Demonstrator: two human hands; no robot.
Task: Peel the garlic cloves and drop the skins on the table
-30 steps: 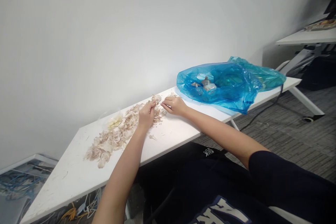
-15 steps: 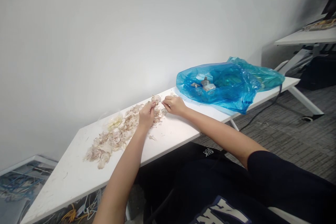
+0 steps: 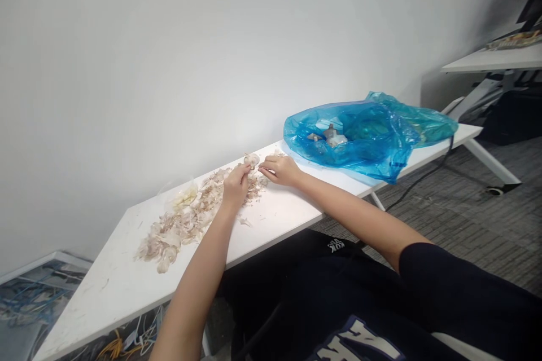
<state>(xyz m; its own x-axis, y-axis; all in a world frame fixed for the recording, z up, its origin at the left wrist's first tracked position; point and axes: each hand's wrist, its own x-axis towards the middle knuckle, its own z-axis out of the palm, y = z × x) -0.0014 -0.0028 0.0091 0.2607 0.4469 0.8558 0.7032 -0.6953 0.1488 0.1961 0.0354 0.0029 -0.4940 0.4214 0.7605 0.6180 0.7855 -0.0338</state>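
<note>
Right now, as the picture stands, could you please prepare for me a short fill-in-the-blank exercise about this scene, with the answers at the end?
1. The person's ____ hand holds a garlic bulb.
2. The table under the garlic skins has a top that is ____ in colour.
3. The large open bag on this table is ____ in colour.

Missing words: left; white; blue.
</note>
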